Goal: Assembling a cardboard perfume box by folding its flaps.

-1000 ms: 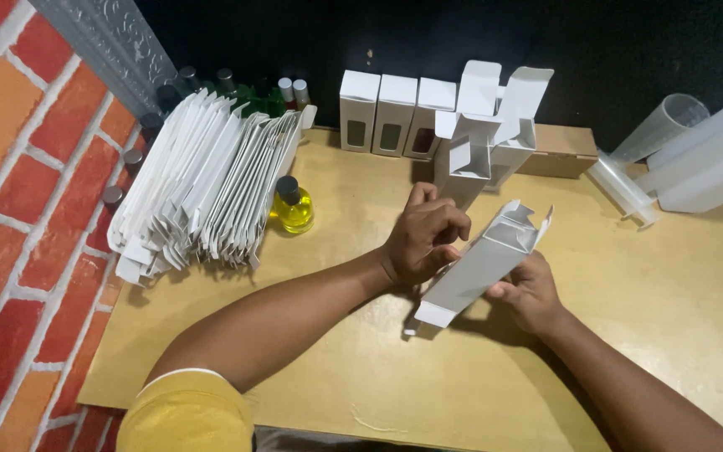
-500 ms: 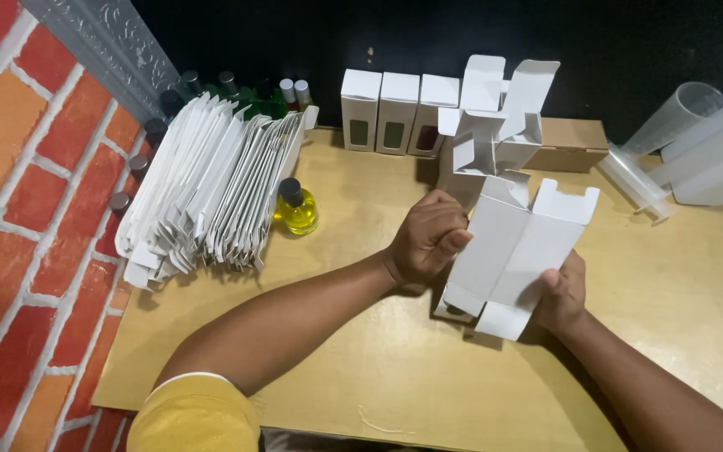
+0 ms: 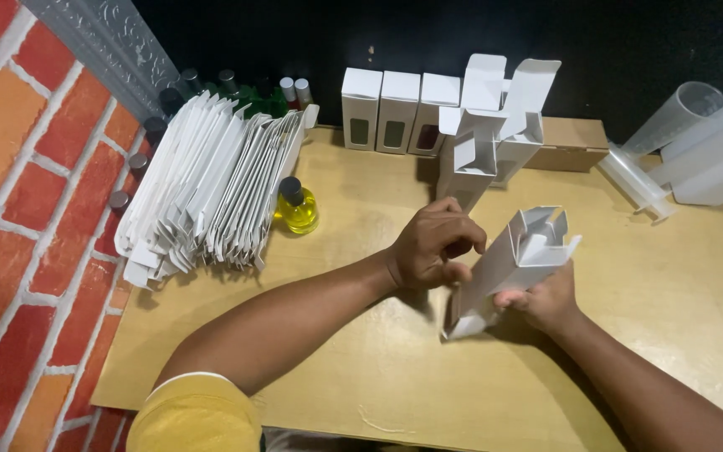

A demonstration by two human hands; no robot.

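Note:
Both hands hold a small white carton [image 3: 508, 264] above the wooden table [image 3: 361, 368]; it is tilted, with its open flaps up and to the right. My left hand [image 3: 433, 247] pinches its left side with curled fingers. My right hand [image 3: 546, 297] grips it from below and behind, partly hidden by the carton. A little bottle of yellow liquid with a black cap [image 3: 297, 207] stands to the left, beside a leaning stack of flat white cartons [image 3: 211, 188].
Three closed white boxes with windows [image 3: 397, 111] stand at the back against the black wall, with several open-flapped cartons [image 3: 491, 125] beside them and a brown cardboard box [image 3: 575, 144]. Clear plastic tubes [image 3: 679, 146] lie at the right. Dark-capped bottles [image 3: 236, 88] line the brick wall at left.
The carton was opened flat-faced and upright half a second ago; now it is tilted again with its flaps up right, and my left hand's fingers have shifted on its side.

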